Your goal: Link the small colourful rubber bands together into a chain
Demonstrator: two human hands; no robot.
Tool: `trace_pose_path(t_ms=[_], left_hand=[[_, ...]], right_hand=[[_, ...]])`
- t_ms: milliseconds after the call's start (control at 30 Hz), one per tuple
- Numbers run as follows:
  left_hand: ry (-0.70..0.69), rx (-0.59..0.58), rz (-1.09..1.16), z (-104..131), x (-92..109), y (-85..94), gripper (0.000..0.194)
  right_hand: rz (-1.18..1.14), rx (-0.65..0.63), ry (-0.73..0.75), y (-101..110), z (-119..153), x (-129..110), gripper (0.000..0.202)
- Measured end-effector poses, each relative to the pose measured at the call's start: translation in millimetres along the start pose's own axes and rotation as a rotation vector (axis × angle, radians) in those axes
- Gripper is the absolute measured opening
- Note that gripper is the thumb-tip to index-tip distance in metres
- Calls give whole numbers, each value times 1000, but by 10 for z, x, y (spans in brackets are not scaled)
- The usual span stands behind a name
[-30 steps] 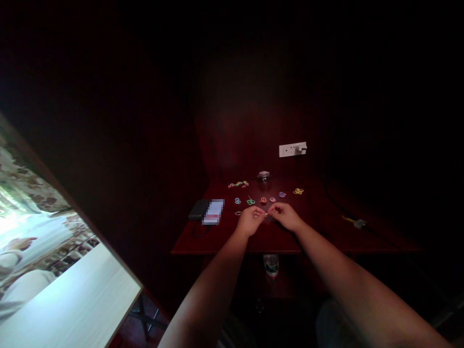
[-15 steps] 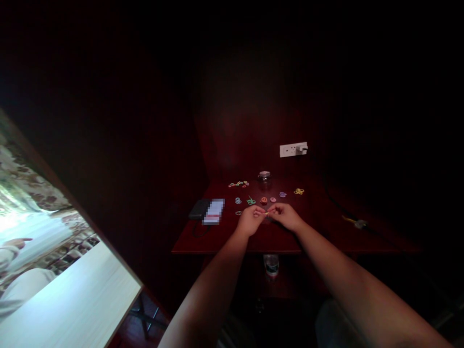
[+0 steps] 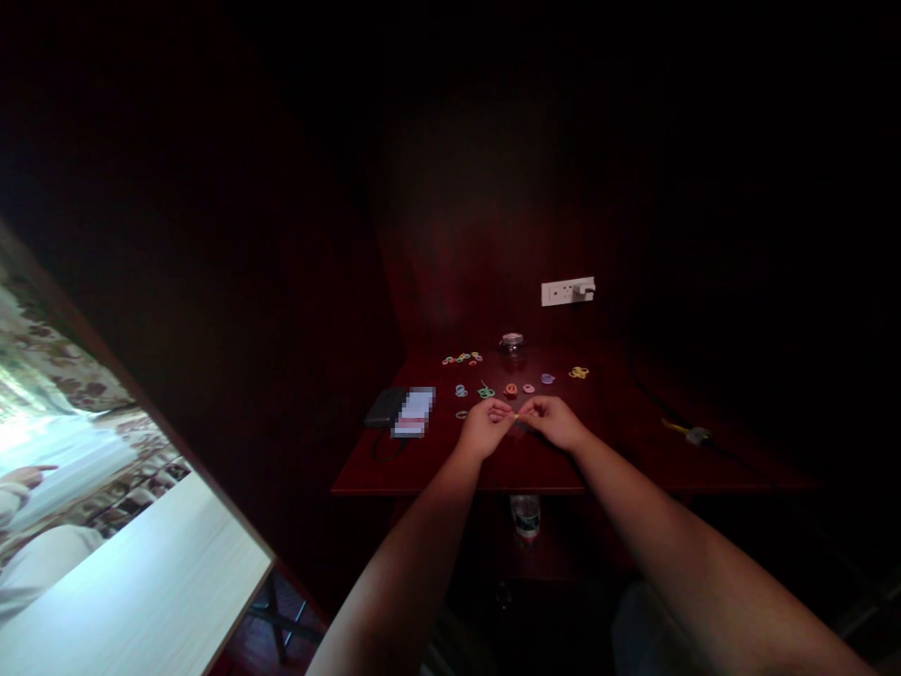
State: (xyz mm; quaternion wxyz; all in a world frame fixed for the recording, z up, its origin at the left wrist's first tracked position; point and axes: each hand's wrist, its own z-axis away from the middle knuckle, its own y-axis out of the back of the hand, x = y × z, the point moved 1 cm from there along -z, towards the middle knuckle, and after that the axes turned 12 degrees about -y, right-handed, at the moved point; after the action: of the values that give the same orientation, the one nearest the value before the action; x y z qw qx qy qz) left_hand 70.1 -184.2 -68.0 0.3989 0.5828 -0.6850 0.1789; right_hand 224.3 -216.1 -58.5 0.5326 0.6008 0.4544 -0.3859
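Above the front part of the dark red desk [image 3: 422,474], my left hand [image 3: 488,427] and my right hand [image 3: 556,420] meet at the fingertips. Both pinch a small yellowish band [image 3: 516,416] between them; its shape is too small to make out. Just beyond the hands lie small groups of coloured bands: blue [image 3: 461,391], green [image 3: 485,391], orange-red [image 3: 511,390], pink [image 3: 528,388], purple [image 3: 547,378] and yellow [image 3: 578,373]. A single dull-coloured band [image 3: 462,414] rests left of my left hand.
A lidded clear jar [image 3: 512,345] stands at the back beside mixed bands [image 3: 463,358]. A black case [image 3: 384,407] and a phone [image 3: 414,411] lie left, a yellow-ended cable [image 3: 696,435] right. Below is a bottle [image 3: 526,516]. Another person's hand [image 3: 32,475] shows far left.
The view has shifted very slightly. Both hands keep their pinch on the yellowish band, with no other clear movement.
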Motion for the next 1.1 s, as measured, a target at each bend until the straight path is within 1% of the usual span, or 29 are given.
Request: trace_pose_path(t_ms=[200,333,433,533,633,733,1100], left_hand=[[12,10,6,-12,33,4,17],[21,7,40,-13,17,3,17],[19,3,20,-6,5,0,19],[28,-21,-2,7,6,-7,22],[40,-74,-30,19,11,-15,26],[37,-101,-56,23,10,-15,25],[26,-78,-87,19,-21,-7,21]], right_hand=[[-15,-3,-8,-4,-23,21,29],[-24,-24,-18,-15,-19,8,30],[-11,-19,-14,-14,-8,-8,30],[5,2,-7,-4,-3,-9,30],[26,4,5,2,-6,3,30],[31,0,2,1,-8,12,30],[7,-8,12,5,-21,23,26]])
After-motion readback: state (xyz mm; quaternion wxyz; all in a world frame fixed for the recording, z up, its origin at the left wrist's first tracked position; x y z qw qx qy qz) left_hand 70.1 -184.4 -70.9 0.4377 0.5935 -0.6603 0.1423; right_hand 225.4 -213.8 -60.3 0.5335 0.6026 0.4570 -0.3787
